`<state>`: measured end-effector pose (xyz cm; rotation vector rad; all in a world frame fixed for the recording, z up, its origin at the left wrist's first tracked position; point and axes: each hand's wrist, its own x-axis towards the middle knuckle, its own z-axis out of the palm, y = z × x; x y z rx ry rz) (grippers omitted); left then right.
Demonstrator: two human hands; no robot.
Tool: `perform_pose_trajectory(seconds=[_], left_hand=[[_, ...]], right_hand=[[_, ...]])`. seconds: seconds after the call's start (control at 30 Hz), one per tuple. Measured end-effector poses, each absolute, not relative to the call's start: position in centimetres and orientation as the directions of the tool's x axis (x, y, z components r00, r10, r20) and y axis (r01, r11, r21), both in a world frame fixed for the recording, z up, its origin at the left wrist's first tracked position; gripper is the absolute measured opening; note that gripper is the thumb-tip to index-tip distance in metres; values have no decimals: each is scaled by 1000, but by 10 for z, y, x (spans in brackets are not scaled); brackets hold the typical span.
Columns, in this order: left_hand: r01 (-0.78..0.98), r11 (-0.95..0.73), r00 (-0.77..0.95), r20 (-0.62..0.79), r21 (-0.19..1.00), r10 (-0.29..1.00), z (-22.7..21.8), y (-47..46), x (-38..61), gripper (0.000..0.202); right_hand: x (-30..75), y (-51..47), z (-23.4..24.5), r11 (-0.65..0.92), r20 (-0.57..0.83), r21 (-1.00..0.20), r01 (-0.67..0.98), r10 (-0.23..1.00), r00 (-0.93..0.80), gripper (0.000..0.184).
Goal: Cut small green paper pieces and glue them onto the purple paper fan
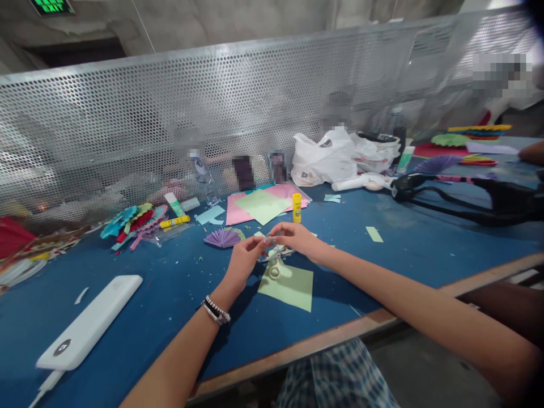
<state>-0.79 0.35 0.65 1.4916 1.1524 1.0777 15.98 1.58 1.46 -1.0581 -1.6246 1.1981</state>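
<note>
Head view: your left hand point(245, 258) and right hand point(301, 240) jointly pinch a small, whitish, indistinct piece point(270, 241), probably for finer control.

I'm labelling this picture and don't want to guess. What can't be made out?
All in the head view:
Whatever is between the fingertips of the left hand and right hand: too small and blurred.
The far end of the white cable: cut off by the bottom edge.
The print on the upright glue stick: too small.
What the white plastic bag contains: hidden by the bag.
</note>
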Motion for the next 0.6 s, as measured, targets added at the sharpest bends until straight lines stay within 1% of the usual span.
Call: perform_pose_trajectory(seconds=[0.1,0.17,0.2,0.23,0.27,0.3,0.33,0.37,0.4,0.43,0.5,0.53,0.57,0.6], left_hand=[[114,-77,163,57,990,985,7,4,-8,36],[79,-46,143,35,996,989,8,5,-9,36],[66,-35,131,26,997,991,8,6,-10,36],[58,-26,120,19,998,993,8,7,-11,36],[53,-17,112,11,998,994,8,7,-12,36],[46,-6,105,1,999,994,8,8,-12,36],[37,4,100,-7,999,995,8,8,-13,36],[28,12,97,-14,1000,995,7,9,-13,36],[19,17,96,-19,1000,995,7,9,-14,35],[13,21,97,-22,1000,995,7,9,-14,35],[6,30,98,-30,1000,995,8,8,-13,34],[4,35,100,-36,999,994,8,8,-13,34],[-1,43,105,-43,999,994,9,8,-13,34],[-5,54,112,-53,999,992,9,7,-13,34]], right_hand=[[158,15,13,269,219,-956,115,919,-327,23],[158,15,11,327,300,-943,69,919,-257,21],[159,17,11,371,357,-926,62,919,-166,20],[161,19,10,420,418,-904,76,908,-35,19],[165,22,10,461,473,-880,114,874,116,19],[169,27,9,484,511,-860,164,813,278,22],[175,33,8,481,523,-851,211,744,416,26],[182,40,6,462,520,-851,248,686,509,31],[188,48,4,437,510,-857,273,647,566,35],[195,57,1,406,495,-868,287,647,581,39],[206,74,-7,323,424,-905,276,739,524,49],[209,80,-11,275,371,-923,269,820,436,51],[211,86,-15,246,329,-928,279,892,310,48],[211,90,-19,243,302,-925,292,937,178,41]])
